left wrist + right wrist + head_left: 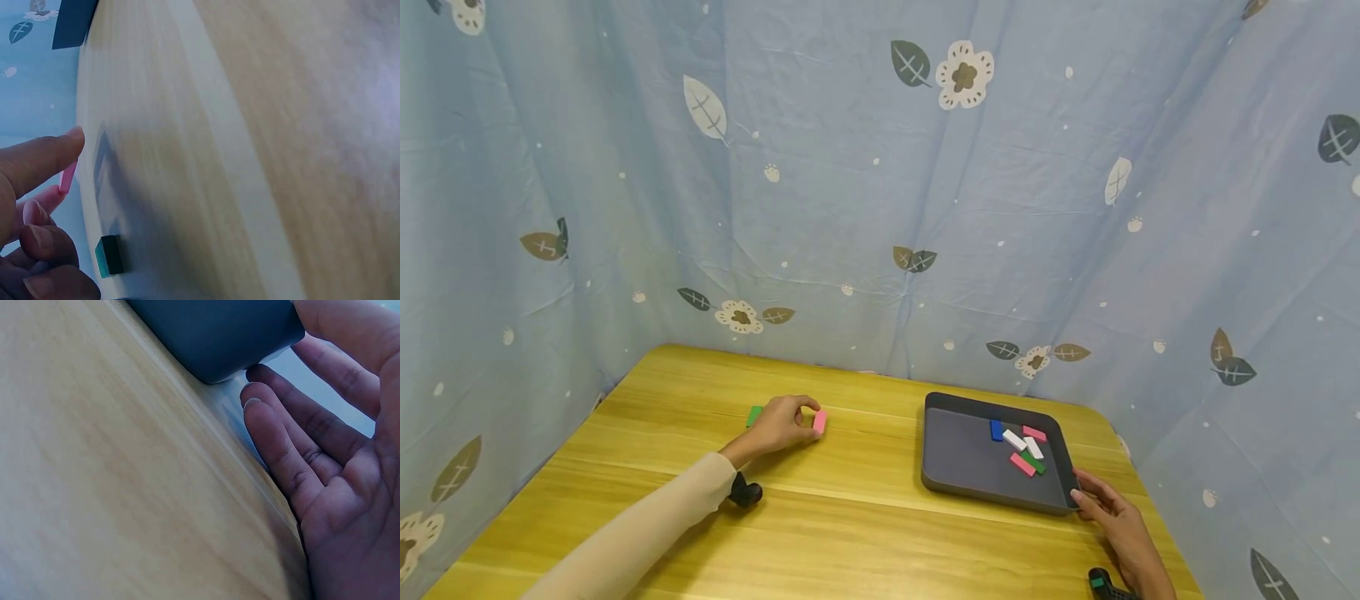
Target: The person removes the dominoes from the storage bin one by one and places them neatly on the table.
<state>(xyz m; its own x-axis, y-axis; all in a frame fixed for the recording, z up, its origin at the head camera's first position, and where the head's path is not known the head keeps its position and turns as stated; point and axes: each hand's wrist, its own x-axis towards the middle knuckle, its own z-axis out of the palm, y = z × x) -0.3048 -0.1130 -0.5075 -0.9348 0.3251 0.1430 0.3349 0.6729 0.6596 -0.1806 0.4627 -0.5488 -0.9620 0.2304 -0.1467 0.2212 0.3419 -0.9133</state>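
Observation:
My left hand (781, 425) pinches a small pink block (820, 422) between thumb and index finger, over the left part of the table. In the left wrist view the pink block (67, 178) shows between the fingertips, above its shadow. A green block (754, 415) lies on the table just behind that hand, partly hidden by it. At the right, my right hand (1116, 521) holds the near right corner of a dark grey tray (958, 475), thumb at the rim and index finger along the outer wall. Its other fingers hang loosely below the corner in the right wrist view.
Inside the tray, toward its right side, lie a blue block (996, 430), two white blocks (1014, 440), two pink blocks (1022, 464) and a green block (1036, 463). A patterned blue curtain (842, 208) surrounds the wooden table (850, 533) at the back and sides.

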